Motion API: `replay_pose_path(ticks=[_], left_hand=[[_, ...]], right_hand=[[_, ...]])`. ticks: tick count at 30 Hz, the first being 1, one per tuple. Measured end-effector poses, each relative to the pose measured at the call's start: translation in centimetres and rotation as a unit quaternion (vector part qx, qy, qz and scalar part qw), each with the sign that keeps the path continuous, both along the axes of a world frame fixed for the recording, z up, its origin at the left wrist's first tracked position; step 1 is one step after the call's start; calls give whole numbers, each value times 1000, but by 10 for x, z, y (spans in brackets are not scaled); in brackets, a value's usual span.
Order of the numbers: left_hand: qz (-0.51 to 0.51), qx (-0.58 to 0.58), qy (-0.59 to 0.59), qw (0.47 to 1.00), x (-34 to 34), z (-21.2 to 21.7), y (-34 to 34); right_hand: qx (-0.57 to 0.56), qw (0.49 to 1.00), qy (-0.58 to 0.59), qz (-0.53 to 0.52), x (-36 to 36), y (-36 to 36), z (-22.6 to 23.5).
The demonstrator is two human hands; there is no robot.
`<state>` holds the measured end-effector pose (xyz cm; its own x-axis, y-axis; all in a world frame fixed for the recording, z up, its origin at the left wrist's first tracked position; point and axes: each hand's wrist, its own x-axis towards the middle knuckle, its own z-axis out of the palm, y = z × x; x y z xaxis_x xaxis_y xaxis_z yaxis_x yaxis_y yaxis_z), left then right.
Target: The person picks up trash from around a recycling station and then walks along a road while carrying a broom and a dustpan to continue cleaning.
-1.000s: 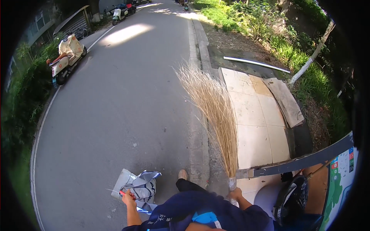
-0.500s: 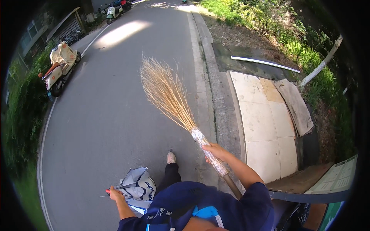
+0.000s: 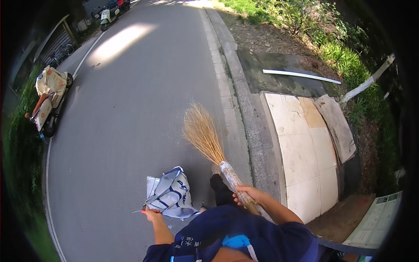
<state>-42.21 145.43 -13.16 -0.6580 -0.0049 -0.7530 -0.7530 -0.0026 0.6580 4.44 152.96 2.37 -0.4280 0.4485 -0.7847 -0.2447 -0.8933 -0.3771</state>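
Observation:
My right hand (image 3: 248, 194) grips the handle of a straw broom (image 3: 205, 133), just below its wrapped neck. The broom's pale bristles point away from me over the grey asphalt road (image 3: 131, 109). My left hand (image 3: 152, 214) holds a white and blue bag (image 3: 171, 194) together with a thin red-handled tool, low at my left side. One of my dark shoes (image 3: 220, 192) shows between the bag and the broom.
A loaded scooter (image 3: 47, 102) is parked at the road's left edge, another one (image 3: 109, 13) far ahead. A concrete kerb (image 3: 244, 100) runs along the right. Beyond it lie pale flat boards (image 3: 301, 144), a white pipe (image 3: 301, 75) and grass.
The broom has swung in toward me and to the right, its bristles now lower and nearer the kerb. The view has shifted so the boards sit closer. The bag stays in my left hand.

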Motion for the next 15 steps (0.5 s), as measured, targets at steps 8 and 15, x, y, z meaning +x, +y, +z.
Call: replay_pose_path(ticks=[8, 15], left_hand=[[-48, 33, 80, 995, -22, 49, 286], [-92, 61, 63, 992, 23, 54, 512]], right_hand=[[-35, 998, 1, 55, 17, 235, -17], [52, 993, 76, -68, 16, 412, 14]])
